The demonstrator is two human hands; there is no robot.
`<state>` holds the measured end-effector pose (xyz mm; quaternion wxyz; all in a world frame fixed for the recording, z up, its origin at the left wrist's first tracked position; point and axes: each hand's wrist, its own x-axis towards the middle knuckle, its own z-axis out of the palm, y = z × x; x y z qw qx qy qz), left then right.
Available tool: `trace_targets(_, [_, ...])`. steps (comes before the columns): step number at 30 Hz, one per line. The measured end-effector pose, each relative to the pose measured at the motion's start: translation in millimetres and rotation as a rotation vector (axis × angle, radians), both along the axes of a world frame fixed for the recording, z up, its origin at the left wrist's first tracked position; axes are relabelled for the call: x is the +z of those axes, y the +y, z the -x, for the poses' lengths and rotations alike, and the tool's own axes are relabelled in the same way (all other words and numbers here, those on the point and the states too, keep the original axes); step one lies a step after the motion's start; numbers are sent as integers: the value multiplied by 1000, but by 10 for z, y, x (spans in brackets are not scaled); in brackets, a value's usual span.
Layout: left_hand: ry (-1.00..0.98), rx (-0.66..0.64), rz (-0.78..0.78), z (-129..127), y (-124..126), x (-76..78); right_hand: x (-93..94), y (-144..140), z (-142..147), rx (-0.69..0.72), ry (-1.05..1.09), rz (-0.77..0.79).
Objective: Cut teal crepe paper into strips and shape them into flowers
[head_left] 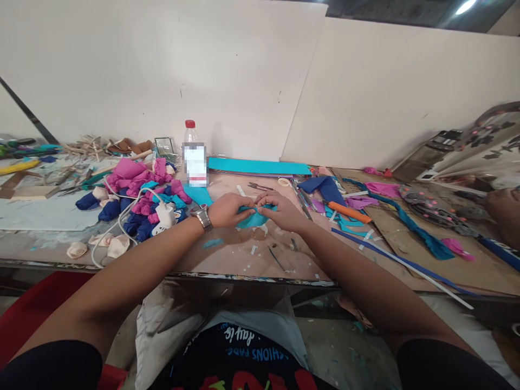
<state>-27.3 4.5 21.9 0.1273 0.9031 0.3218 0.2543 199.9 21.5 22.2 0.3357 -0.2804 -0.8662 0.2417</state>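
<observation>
Teal cloth piece pinched between both hands on the counter

The teal cloth piece (255,218) is small, soft and bunched into a rounded, crumpled wad, bright turquoise in colour. It rests low on the counter (244,254) near its front edge, held at its top between the left hand (229,210) and the right hand (280,210), whose fingertips meet over it and cover its upper edge.

bright, even light, perhaps from the ceiling lamp (465,6); edges bow, shadows soft.
</observation>
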Motion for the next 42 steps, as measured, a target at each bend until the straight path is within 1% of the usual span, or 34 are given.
trace_targets(1, [-9, -9, 10, 4, 5, -4, 5, -4, -3, 0, -6, -44])
trace_targets(3, [-32, -32, 33, 6, 9, -5, 18, -13, -6, 10, -26, -82])
trace_targets(9, [-72, -77, 140, 38, 3, 44, 56, -14, -28, 71, -74, -59])
trace_targets(12, [-80, -86, 180, 59, 12, 61, 54, -9, -34, 59, -90, -78])
trace_targets(19, [-36, -103, 256, 50, 37, 41, 25, -40, 11, 13, -124, -223])
trace_targets(22, [-61, -105, 286, 62, 51, 36, 20, -47, 8, -19, -115, -264])
trace_targets(29, [-69, -107, 303, 74, 57, 46, 17, -60, -15, -41, -121, -296])
trace_targets(32, [-65, -79, 319, 63, 42, 53, 20, -60, -17, -54, -134, -321])
trace_targets(35, [-69, -56, 356, 57, 34, 59, 37, -72, -19, -38, -166, -343])
trace_targets(39, [-114, -80, 426, 61, 47, 60, 54, -100, -15, -3, -159, -359])
trace_targets(42, [-130, -97, 465, 64, 57, 61, 56, -112, -7, 14, -133, -406])
